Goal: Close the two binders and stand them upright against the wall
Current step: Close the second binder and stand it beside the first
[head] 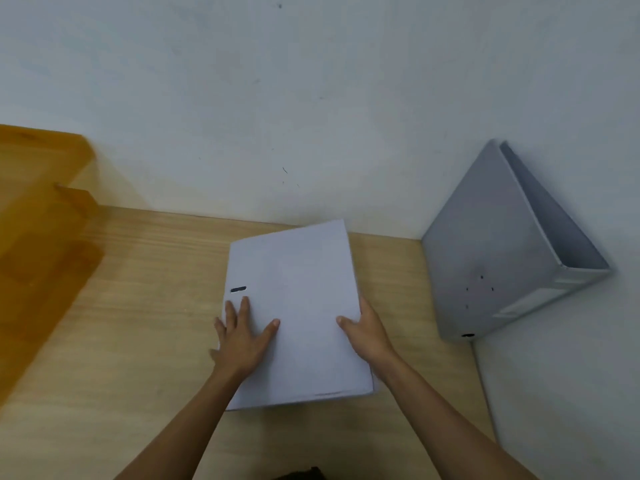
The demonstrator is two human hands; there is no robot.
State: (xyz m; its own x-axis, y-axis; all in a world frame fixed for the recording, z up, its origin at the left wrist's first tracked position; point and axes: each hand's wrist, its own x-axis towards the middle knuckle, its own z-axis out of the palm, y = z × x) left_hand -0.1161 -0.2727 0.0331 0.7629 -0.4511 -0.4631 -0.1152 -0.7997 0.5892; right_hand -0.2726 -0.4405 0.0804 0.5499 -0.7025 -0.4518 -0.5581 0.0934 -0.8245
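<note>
Left fingers (pixel 245 306) press flat on closed binder (pixel 298 271); right fingers (pixel 364 308) grip its edge.

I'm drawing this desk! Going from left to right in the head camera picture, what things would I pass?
Orange trays → white binder lying flat → grey binder standing up.

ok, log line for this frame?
white binder: closed, flat on table | left hand: flat on its cover | right hand: grips its right edge | grey binder: stands against wall
</note>
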